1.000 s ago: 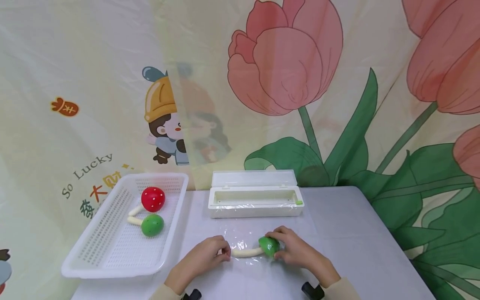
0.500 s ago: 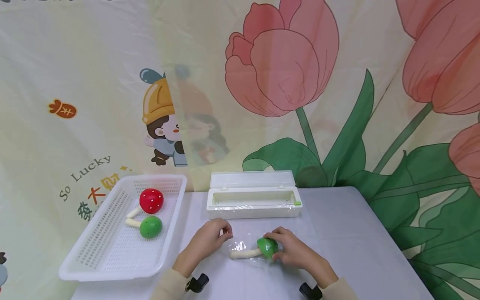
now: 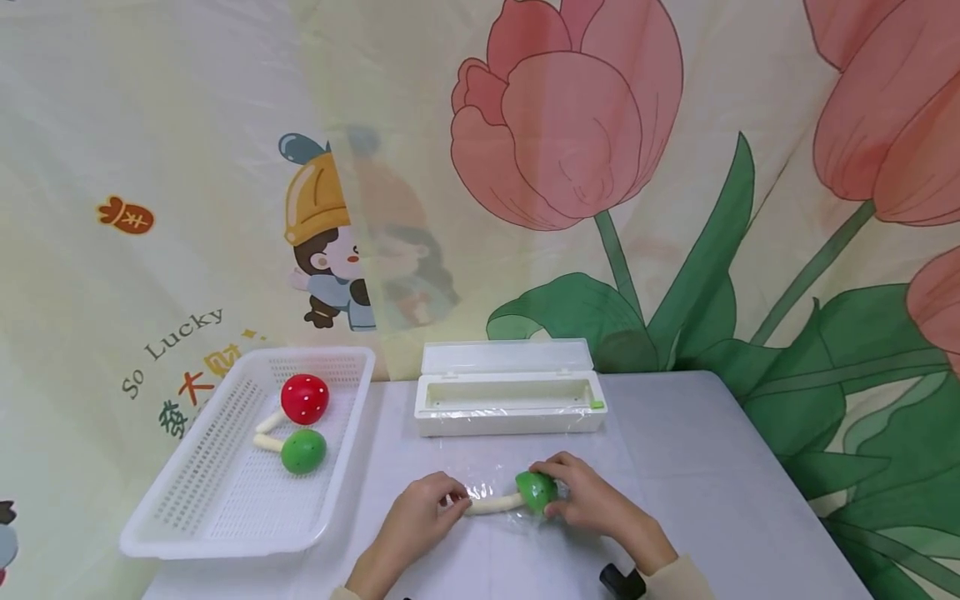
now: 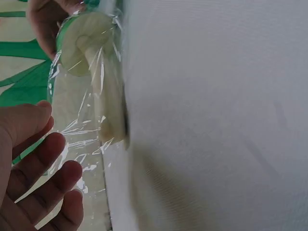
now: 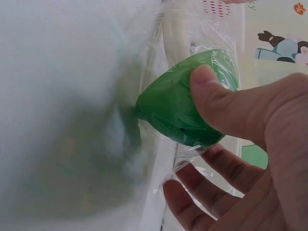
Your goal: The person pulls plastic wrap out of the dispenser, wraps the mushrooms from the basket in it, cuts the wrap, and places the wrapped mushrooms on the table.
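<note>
A toy mushroom with a green cap [image 3: 536, 492] and a pale stem [image 3: 495, 504] lies above the white table, wrapped in clear plastic film [image 4: 86, 159]. My right hand [image 3: 588, 496] grips the cap through the film. In the right wrist view, the thumb lies on the cap's side and the other fingers curl beneath it. My left hand [image 3: 423, 512] is beside the stem's free end. Its fingers [image 4: 65, 175] are loosely bent and spread next to the film in the left wrist view. Whether a fingertip touches the film is unclear.
A white film dispenser box [image 3: 510, 423] with its lid [image 3: 506, 357] raised stands behind the hands. To the left, a white perforated basket [image 3: 225, 546] holds a red spotted mushroom [image 3: 304, 398] and another green mushroom [image 3: 303, 452]. A printed curtain hangs behind the table.
My left hand rose away from the stem end, then came back down beside it. The right hand has kept its grip on the green cap.
</note>
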Action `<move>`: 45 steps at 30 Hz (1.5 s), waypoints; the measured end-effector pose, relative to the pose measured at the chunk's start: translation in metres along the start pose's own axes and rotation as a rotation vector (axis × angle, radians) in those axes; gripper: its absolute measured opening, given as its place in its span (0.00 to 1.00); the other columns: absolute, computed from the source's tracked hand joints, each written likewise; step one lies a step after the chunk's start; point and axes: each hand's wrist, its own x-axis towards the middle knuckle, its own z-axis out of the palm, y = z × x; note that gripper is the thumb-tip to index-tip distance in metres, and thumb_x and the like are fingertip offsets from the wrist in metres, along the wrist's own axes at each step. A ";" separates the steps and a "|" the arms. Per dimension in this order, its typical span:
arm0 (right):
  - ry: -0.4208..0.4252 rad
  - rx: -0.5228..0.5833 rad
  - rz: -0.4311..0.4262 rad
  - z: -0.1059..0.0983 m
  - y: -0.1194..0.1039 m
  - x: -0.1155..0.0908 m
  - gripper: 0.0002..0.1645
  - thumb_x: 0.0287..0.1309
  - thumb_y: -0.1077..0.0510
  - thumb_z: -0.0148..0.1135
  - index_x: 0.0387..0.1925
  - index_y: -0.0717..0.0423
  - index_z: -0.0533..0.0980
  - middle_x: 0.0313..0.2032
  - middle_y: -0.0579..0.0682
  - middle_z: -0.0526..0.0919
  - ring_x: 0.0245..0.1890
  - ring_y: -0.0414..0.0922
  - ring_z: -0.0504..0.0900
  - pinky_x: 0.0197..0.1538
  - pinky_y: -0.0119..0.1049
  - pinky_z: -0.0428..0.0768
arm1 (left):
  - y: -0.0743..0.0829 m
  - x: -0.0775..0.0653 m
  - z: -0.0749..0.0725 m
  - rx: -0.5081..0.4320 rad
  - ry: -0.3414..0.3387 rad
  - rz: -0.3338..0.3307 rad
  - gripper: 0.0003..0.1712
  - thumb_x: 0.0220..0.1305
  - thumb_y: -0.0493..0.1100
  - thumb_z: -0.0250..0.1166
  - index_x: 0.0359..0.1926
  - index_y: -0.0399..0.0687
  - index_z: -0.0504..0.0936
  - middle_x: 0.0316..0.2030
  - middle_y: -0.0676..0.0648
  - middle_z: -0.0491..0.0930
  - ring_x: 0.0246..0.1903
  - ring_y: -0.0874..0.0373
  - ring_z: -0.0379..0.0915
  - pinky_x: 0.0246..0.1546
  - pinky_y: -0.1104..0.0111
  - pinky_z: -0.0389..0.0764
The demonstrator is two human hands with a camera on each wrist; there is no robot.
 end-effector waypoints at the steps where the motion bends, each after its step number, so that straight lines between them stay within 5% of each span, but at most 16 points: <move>1: 0.003 0.002 -0.002 0.000 0.000 0.000 0.36 0.52 0.60 0.78 0.64 0.54 0.77 0.56 0.52 0.77 0.56 0.50 0.76 0.56 0.53 0.80 | 0.000 -0.002 0.003 0.001 -0.012 0.008 0.06 0.57 0.38 0.76 0.32 0.55 0.87 0.30 0.61 0.84 0.29 0.66 0.77 0.31 0.74 0.78; 9: 0.037 0.041 -0.012 0.004 0.005 -0.001 0.36 0.53 0.59 0.78 0.65 0.54 0.77 0.56 0.50 0.77 0.55 0.47 0.77 0.57 0.51 0.80 | -0.008 -0.005 0.026 0.073 -0.018 0.042 0.13 0.51 0.36 0.79 0.37 0.54 0.89 0.39 0.59 0.85 0.41 0.62 0.82 0.44 0.65 0.84; 17: 0.090 -0.012 0.035 0.008 0.007 -0.003 0.35 0.59 0.52 0.74 0.66 0.58 0.75 0.53 0.53 0.79 0.54 0.48 0.77 0.57 0.54 0.80 | -0.010 0.004 0.032 0.114 -0.150 -0.014 0.17 0.51 0.37 0.78 0.43 0.53 0.89 0.41 0.57 0.86 0.42 0.60 0.83 0.46 0.63 0.84; 26: 0.147 -0.096 0.128 0.014 0.007 -0.003 0.34 0.66 0.42 0.67 0.63 0.61 0.76 0.49 0.53 0.82 0.53 0.50 0.76 0.56 0.54 0.79 | -0.006 0.012 0.037 0.160 -0.177 -0.015 0.19 0.49 0.38 0.80 0.45 0.51 0.88 0.38 0.53 0.88 0.38 0.58 0.83 0.40 0.64 0.83; 36: 0.229 -0.161 0.131 0.016 0.007 0.002 0.28 0.69 0.43 0.63 0.56 0.62 0.80 0.46 0.52 0.82 0.55 0.54 0.74 0.61 0.57 0.74 | -0.004 0.013 0.033 0.230 -0.120 0.021 0.14 0.53 0.41 0.79 0.41 0.52 0.87 0.29 0.56 0.84 0.27 0.65 0.73 0.29 0.68 0.73; 45: 0.278 -0.197 0.190 0.019 0.008 0.012 0.30 0.72 0.42 0.59 0.55 0.66 0.81 0.44 0.52 0.78 0.52 0.54 0.72 0.55 0.53 0.74 | -0.005 0.014 0.038 0.286 -0.025 0.051 0.16 0.47 0.38 0.81 0.39 0.49 0.88 0.41 0.50 0.83 0.39 0.54 0.78 0.34 0.63 0.79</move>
